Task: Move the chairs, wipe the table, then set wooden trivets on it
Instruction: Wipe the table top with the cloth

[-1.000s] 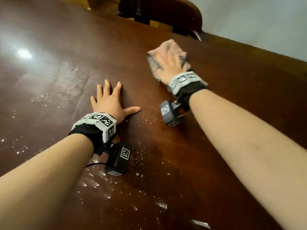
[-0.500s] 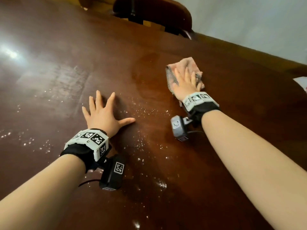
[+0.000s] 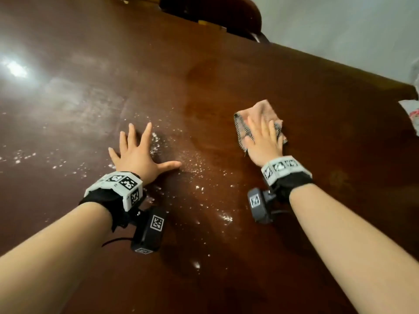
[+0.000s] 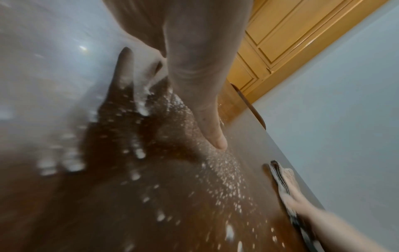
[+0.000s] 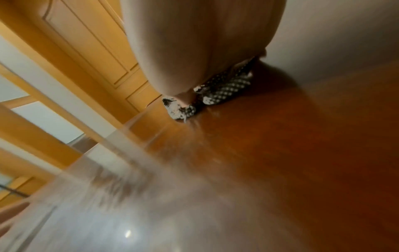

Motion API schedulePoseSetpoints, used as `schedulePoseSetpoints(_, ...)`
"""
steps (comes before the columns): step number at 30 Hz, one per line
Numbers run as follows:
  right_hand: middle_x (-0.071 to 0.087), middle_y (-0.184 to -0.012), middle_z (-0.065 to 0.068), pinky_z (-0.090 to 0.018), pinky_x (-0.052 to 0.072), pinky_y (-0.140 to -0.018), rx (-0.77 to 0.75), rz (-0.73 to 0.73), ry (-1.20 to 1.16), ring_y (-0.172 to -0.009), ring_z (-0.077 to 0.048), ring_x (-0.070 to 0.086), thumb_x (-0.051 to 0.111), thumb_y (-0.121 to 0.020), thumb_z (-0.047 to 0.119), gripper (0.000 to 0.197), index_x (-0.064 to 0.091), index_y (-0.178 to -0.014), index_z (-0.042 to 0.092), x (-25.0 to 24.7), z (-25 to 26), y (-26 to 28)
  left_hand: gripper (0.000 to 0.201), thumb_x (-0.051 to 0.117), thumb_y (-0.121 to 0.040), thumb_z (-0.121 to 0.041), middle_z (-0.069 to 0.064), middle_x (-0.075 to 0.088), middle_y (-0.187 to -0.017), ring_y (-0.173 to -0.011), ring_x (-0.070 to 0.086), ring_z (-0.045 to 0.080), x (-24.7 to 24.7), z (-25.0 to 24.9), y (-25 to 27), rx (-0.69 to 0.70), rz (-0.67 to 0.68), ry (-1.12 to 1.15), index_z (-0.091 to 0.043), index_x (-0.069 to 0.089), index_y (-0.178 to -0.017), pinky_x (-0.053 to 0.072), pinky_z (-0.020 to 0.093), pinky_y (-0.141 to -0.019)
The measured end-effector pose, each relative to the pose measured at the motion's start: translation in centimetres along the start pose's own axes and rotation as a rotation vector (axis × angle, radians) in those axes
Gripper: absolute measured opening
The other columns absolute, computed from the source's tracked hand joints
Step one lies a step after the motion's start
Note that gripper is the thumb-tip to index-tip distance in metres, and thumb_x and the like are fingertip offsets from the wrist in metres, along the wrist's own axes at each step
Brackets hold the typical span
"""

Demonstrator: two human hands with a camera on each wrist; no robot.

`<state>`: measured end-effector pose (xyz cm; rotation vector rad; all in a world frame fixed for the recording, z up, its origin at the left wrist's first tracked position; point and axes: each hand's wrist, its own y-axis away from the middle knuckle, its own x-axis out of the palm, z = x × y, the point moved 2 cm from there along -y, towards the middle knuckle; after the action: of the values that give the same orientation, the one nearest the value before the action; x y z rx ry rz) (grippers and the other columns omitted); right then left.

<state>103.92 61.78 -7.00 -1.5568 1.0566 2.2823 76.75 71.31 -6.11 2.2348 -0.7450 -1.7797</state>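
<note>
A dark brown wooden table (image 3: 226,91) fills the head view, dusted with white crumbs (image 3: 195,168) across its middle and near side. My right hand (image 3: 263,141) lies flat with straight fingers on a pink cloth with a checked edge (image 3: 258,112), pressing it onto the table right of centre. The cloth's checked edge (image 5: 224,88) shows under the palm in the right wrist view. My left hand (image 3: 138,152) rests flat on the table with fingers spread, thumb (image 4: 213,136) out among the crumbs. The cloth (image 4: 280,179) appears far right in the left wrist view.
A dark wooden chair back (image 3: 215,14) stands at the table's far edge. A patterned white item (image 3: 412,116) lies at the right edge. Yellow wooden door panels (image 4: 280,34) and a pale wall (image 3: 340,30) lie beyond the table.
My right hand has dragged the cloth toward me and to the right across the table. The left hand has stayed flat in place.
</note>
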Motion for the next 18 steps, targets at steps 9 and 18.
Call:
schedulePoseSetpoints(9, -0.015, -0.159, 0.006, -0.052, -0.008, -0.115, -0.39, 0.026, 0.099, -0.147, -0.022, -0.014, 0.028, -0.101, 0.036, 0.059, -0.005, -0.151, 0.038, 6.2, 13.1, 5.0, 0.123, 0.058, -0.053, -0.083, 0.005, -0.016, -0.159, -0.147, -0.013, 0.028, 1.7, 3.6, 4.8, -0.012, -0.002, 0.002, -0.038, -0.005, -0.149, 0.0, 0.06, -0.115)
schedulePoseSetpoints(18, -0.011, -0.161, 0.002, -0.052, -0.004, -0.116, -0.078, -0.01, 0.0, -0.148, -0.021, -0.013, 0.029, -0.101, 0.035, 0.062, -0.01, -0.15, 0.04, 5.8, 0.4, 10.4, 0.131, 0.057, -0.056, -0.083, 0.007, -0.02, -0.158, -0.146, -0.015, 0.029, 3.4, 5.3, 10.2, -0.021, 0.015, -0.006, -0.029, -0.018, -0.148, 0.001, 0.058, -0.116)
